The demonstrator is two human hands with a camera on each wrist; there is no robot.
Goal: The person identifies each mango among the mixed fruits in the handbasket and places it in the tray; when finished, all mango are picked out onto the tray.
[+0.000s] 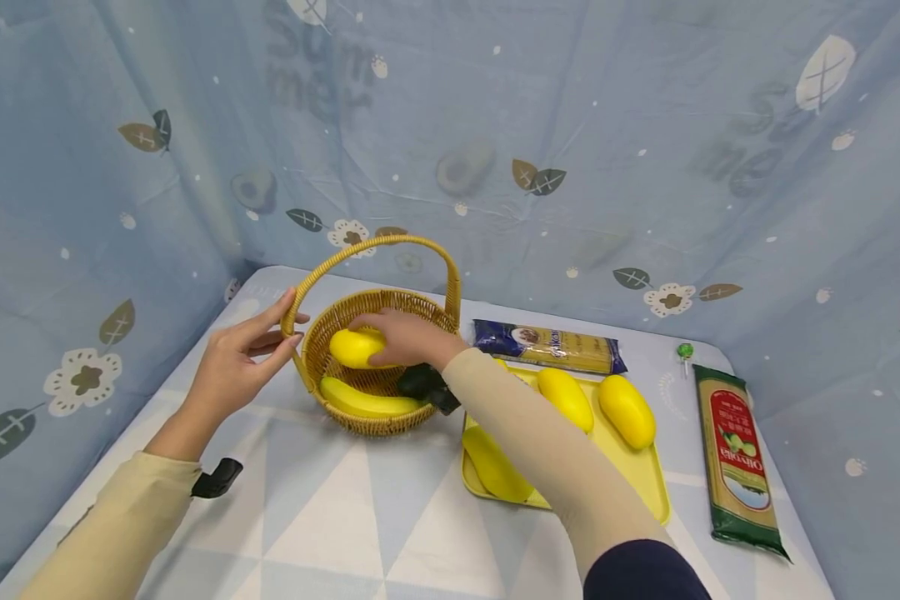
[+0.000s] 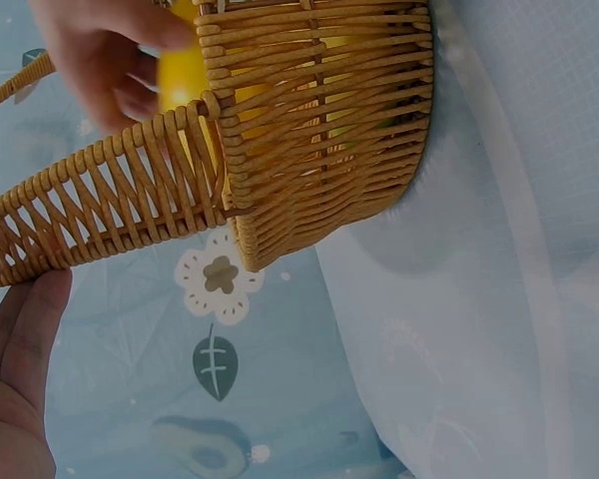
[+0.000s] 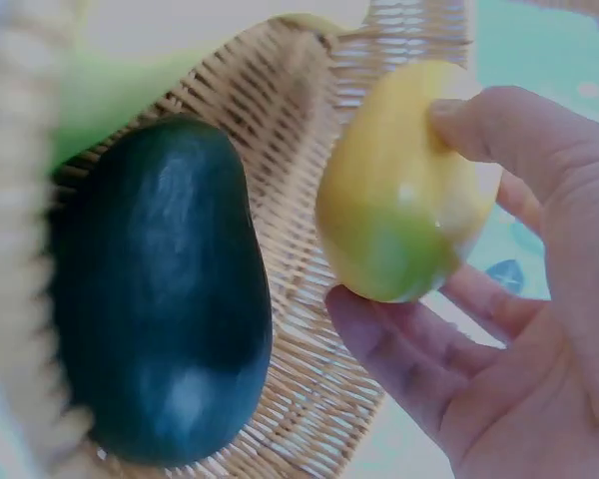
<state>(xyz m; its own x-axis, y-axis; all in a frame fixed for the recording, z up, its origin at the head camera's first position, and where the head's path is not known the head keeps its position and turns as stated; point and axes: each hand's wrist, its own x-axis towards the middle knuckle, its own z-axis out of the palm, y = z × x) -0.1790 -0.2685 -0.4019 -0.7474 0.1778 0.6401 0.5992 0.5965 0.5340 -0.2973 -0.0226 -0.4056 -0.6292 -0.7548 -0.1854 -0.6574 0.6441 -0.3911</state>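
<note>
A wicker basket point(image 1: 375, 427) with a tall arched handle stands at the left of the table. My left hand point(image 1: 232, 354) pinches the handle's left side between thumb and fingers. Inside the basket's rim, my right hand point(image 1: 420, 337) grips a yellow mango point(image 1: 354, 348); the right wrist view shows a green patch on the mango point(image 3: 404, 200). A yellow banana point(image 1: 367, 402) lies along the basket's near side. Beside it sits a dark, glossy, rounded fruit or vegetable point(image 3: 165, 289), partly hidden by the right wrist camera in the head view.
Right of the basket is a yellow tray point(image 1: 656, 492), partly covered by my right arm. It bears two mangoes point(image 1: 566, 398) and a larger yellow-green fruit point(image 1: 495, 467). Behind lies a blue-ended pasta pack point(image 1: 551, 346); farther right are a green lollipop point(image 1: 685, 351) and a red-green pack point(image 1: 738, 458).
</note>
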